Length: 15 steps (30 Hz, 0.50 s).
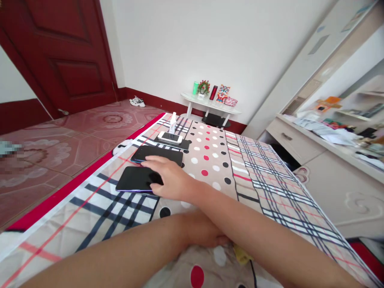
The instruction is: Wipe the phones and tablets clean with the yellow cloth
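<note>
My right hand (171, 178) reaches across from the lower right, fingers and thumb apart, over the right end of a black-screened phone (135, 179) that lies flat on the bed. Its fingertips come close to a second dark phone (160, 153) just beyond. Below my right forearm, my left hand (204, 230) rests low with its fingers curled; the forearm hides part of it and whatever it may hold. A piece of yellow material (241, 254) shows just right of that hand. Farther off, a white-framed phone (170, 137) sits on a black flat device (184, 145).
A small bottle or pack (173, 123), whitish and clear, stands behind the phones. The patterned bedcover (207, 160) spreads underneath. Against the wall, a white table (210, 103) bears a plant and other items. At right is a cluttered cabinet (318, 160); a red door (60, 56) is at left.
</note>
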Motion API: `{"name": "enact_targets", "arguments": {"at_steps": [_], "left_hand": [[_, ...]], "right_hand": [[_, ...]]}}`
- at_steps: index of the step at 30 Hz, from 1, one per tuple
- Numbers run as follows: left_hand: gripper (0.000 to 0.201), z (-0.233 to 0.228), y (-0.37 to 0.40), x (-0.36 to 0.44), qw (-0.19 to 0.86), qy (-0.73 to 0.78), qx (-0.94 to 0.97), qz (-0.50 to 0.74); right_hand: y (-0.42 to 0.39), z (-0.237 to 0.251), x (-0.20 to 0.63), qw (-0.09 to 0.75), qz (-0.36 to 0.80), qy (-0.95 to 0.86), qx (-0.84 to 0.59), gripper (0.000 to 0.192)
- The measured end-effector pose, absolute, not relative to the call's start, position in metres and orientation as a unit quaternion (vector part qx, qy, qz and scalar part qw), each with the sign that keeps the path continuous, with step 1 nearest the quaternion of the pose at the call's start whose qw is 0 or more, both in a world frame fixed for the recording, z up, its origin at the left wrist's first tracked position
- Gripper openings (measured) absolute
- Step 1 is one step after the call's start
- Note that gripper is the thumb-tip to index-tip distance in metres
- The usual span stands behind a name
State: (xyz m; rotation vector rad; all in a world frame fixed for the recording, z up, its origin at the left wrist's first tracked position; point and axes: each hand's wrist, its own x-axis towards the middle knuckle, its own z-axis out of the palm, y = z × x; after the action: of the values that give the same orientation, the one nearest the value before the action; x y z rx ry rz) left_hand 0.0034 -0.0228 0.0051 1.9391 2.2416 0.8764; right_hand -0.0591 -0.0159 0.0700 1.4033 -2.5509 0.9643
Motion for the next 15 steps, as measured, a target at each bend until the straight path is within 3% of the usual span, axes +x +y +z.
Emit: {"name": "enact_targets", "arguments": {"at_steps": [4,8,15], "left_hand": [[0.029,0.005,-0.015,-0.002,0.018,0.658,0.663,0.356],[0.023,0.004,-0.009,-0.002,0.017,0.678,0.642,0.357],[0.025,0.01,-0.013,0.002,0.019,0.703,0.603,0.376]], "right_hand": [[0.058,0.077,-0.042,0.128,0.436,-0.839,0.298,0.037],[0.148,0.053,-0.011,0.195,0.476,-0.854,0.072,0.019],[0.211,0.002,0.028,0.269,0.517,-0.807,-0.09,0.031]]}}
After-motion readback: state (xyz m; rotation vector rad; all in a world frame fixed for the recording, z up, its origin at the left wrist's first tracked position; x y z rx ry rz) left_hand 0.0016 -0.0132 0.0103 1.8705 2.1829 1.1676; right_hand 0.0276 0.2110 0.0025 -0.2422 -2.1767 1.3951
